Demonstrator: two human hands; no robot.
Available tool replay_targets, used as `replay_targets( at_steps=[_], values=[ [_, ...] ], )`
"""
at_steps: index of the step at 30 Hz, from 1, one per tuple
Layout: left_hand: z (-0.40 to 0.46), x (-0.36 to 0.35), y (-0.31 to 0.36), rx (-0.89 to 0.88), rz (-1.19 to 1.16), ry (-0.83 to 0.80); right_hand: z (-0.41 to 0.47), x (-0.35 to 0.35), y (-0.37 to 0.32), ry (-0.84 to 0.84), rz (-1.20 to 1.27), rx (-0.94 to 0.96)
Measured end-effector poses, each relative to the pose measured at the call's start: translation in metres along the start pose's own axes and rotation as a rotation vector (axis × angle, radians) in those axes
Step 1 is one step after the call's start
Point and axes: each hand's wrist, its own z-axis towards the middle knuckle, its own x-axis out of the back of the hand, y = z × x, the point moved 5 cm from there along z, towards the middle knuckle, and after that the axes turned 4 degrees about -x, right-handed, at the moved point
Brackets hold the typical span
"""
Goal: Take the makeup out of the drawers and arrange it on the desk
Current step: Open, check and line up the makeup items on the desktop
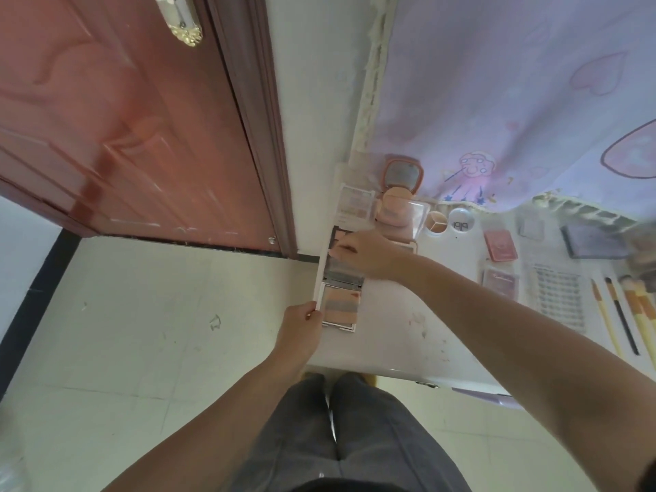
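Observation:
A white desk [408, 335] carries the makeup along its left and far sides. At its left edge lies an open striped palette [340, 308] with pink and grey pans, its mirrored lid [346, 273] folded back. My left hand [301, 326] pinches the palette's near left corner at the desk edge. My right hand [367, 255] reaches across and lies on the lid, fingertips at its far left side. Just behind the fingertips sits a dark palette [335, 236], partly hidden by the hand.
Behind are a pale eyeshadow palette [356, 204], an open pink compact [401, 193], a round white jar [460, 223], red compacts [499, 246], a lash tray [555, 296] and several brushes [619, 314]. A red-brown door [124, 118] stands left; a heart-print cloth [514, 101] hangs behind the desk.

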Motion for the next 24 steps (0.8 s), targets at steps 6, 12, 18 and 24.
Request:
replay_targets(
  at_steps=[6, 12, 18, 24],
  values=[
    [-0.013, -0.002, 0.026, -0.327, 0.248, 0.221, -0.046, 0.032, 0.047, 0.207, 0.267, -0.104],
    [-0.014, -0.113, 0.072, -0.537, 0.266, -0.243, -0.125, 0.065, 0.173, 0.268, -0.095, -0.377],
    [0.022, -0.219, 0.11, -0.278, 0.247, -0.321, -0.143, 0.051, 0.238, 0.119, -0.477, -0.329],
    [0.037, -0.244, 0.13, -0.152, 0.075, -0.167, -0.132, 0.041, 0.249, 0.318, -0.525, -0.111]
  ],
)
